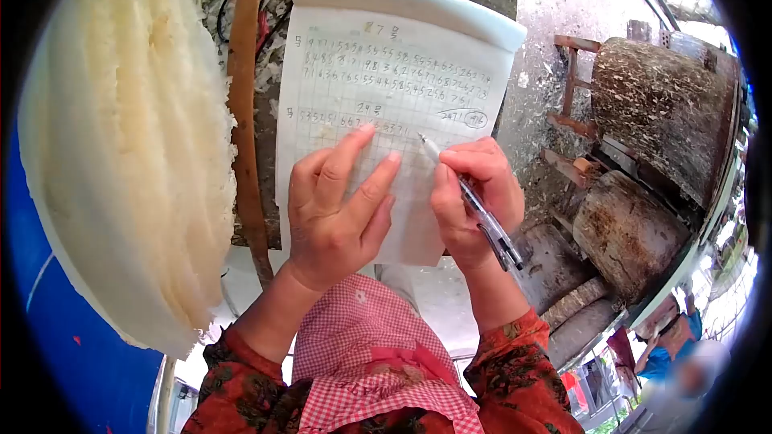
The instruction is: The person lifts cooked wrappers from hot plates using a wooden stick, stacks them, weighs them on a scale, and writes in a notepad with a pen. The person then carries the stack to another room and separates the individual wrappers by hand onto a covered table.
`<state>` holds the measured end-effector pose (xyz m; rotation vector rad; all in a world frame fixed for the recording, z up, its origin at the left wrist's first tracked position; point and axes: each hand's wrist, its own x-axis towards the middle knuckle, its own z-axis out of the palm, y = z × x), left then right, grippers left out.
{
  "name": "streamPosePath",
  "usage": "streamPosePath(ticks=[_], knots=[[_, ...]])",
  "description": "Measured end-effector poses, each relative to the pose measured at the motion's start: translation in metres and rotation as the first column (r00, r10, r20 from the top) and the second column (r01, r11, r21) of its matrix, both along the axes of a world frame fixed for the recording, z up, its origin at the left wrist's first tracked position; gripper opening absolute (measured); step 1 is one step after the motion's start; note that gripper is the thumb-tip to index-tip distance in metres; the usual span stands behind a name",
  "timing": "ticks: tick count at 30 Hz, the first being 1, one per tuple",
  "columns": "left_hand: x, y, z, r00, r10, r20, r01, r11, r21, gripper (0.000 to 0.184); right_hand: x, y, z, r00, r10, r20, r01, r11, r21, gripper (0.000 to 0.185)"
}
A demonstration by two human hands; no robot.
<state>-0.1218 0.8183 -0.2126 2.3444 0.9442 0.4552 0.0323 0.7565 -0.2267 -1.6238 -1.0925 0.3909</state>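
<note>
A notepad (338, 84) of squared paper lies in front of me, its top sheets rolled back. Rows of handwritten numbers cover its upper half. My left hand (338, 213) rests flat on the page with fingers spread, fingertips just under the lower row of numbers. In my right hand (478, 193) is a clear pen (492, 229), gripped between thumb and fingers. The pen's tip points up and left, near the right end of that lower row. Whether the tip touches the paper cannot be told.
A large pale, layered mass (133, 153) stands at the left, beside a curved brown strip (246, 96). Debris-covered wooden blocks (655, 104) and a wooden frame are at the right. Another person (683, 378) is at the lower right, in the background.
</note>
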Motion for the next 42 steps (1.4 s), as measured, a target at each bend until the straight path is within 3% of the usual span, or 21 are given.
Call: streamPosePath(ticks=[17,32,35,42], knots=[[0.0011,-0.0012,0.0025,1.0,-0.009,-0.009,0.009,1.0,-0.001,0.041,0.003,0.002,0.003,0.996,0.04,0.078,-0.039,0.999,-0.011,0.022],[-0.0008,-0.0002,0.0003,1.0,-0.013,-0.017,0.012,1.0,-0.012,0.041,0.0018,0.0035,-0.0009,0.997,0.023,0.067,-0.024,1.0,0.013,0.021],[-0.0002,-0.001,0.0002,1.0,-0.008,-0.019,0.008,1.0,-0.01,0.041,0.0026,-0.0042,0.0017,1.0,-0.018,-0.019,0.018,1.0,0.012,0.021],[-0.0009,-0.0018,-0.0009,1.0,0.009,-0.005,-0.009,1.0,-0.017,0.04,0.0014,0.0001,0.0019,0.998,0.005,0.064,-0.006,1.0,0.014,0.021]])
